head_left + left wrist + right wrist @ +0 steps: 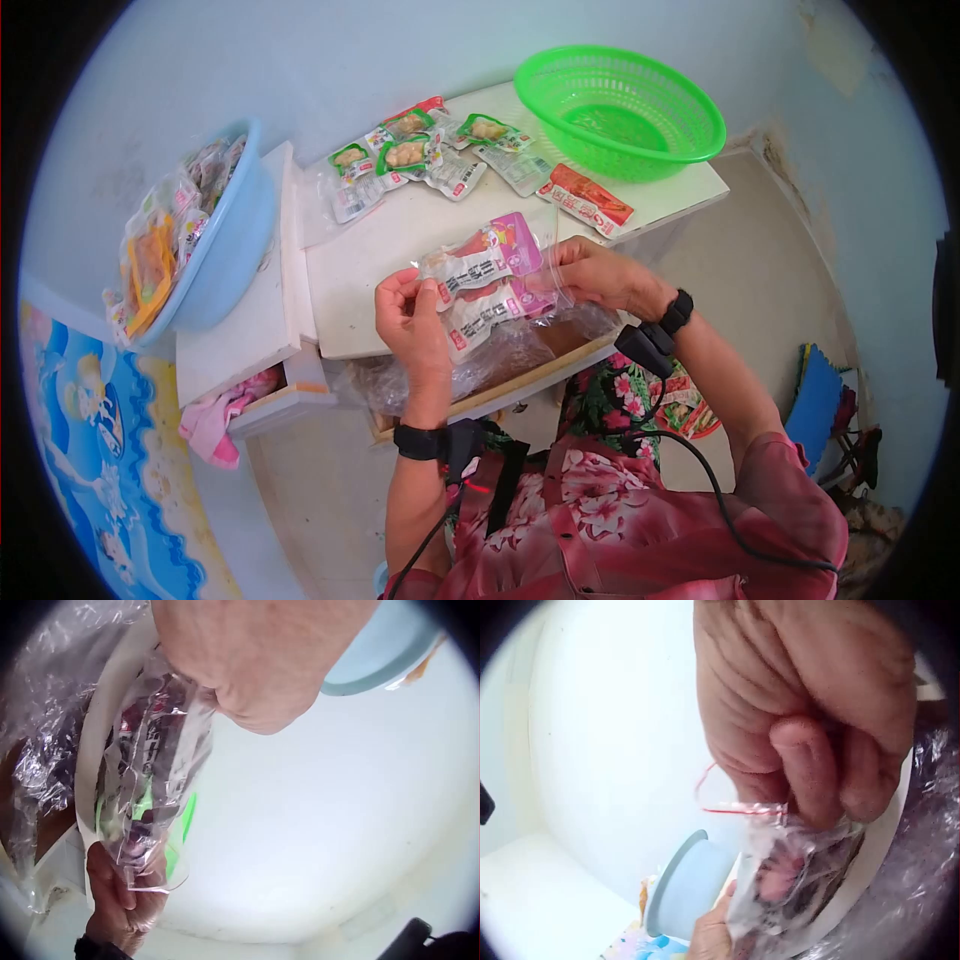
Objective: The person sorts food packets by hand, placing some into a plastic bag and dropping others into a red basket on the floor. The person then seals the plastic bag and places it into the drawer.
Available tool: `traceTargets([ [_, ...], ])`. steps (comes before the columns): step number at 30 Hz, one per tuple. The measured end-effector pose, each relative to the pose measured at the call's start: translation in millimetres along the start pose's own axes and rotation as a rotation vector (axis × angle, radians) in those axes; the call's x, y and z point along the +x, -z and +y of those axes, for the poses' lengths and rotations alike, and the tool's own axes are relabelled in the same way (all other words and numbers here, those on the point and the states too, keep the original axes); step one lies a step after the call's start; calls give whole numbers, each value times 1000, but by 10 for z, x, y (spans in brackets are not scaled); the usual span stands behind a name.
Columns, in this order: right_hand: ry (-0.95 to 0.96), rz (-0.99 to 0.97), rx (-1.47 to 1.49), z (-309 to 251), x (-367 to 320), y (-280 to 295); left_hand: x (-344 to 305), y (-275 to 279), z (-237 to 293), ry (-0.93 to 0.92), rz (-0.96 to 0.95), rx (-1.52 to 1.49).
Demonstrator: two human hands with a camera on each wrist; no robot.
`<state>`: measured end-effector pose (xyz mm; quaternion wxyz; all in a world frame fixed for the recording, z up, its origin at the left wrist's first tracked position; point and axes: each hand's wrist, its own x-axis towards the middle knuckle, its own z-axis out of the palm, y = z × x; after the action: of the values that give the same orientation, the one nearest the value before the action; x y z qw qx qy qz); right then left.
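Observation:
Two pink-and-white snack packets [482, 265] lie side by side in a clear plastic bag [780, 847], held up over the front edge of the white table. The left hand [412, 325] pinches the bag's left end between thumb and fingers. At the other end, the right hand [600, 277] grips the plastic with curled fingers. In the left wrist view the clear bag [154, 765] stretches between the left hand [255, 660] and the right hand [124, 900]. The right wrist view shows a red line along the bag's edge beside the right fingers.
Several small food packets [405, 153] and a red packet [585, 198] lie at the table's back. A green basket [620, 115] stands at the back right, a blue basin [235, 235] with packets at left. Crumpled plastic film [400, 385] fills an open drawer in front.

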<state>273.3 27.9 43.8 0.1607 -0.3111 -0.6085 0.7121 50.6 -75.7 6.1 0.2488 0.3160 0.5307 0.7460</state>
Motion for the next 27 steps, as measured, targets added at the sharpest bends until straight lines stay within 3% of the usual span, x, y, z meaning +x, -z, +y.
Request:
traceTargets([
  [4,43,-173,-121,-18,-27,140,67,48,2,-2,-7,-130],
  [7,19,-228,-229,-28,50,183,30,-6,21,-15,66,6],
  [10,33,-209,-262,-69,41,163,55,7,51,14,-22,287],
  [13,2,-144,-272,-148,-37,64,52,16,195,-405,-41,823],
  [16,1,-39,-256,-154,-54,-18,-83,-56,426,-682,-90,839],
  [19,-10,39,-255,-104,-75,-32,-367,-184,722,-868,-523,819],
  [22,9,68,-190,-162,-107,-81,-535,-202,656,-702,-707,982],
  [27,87,88,-154,-83,-120,-118,-602,-254,464,-753,-591,1134],
])
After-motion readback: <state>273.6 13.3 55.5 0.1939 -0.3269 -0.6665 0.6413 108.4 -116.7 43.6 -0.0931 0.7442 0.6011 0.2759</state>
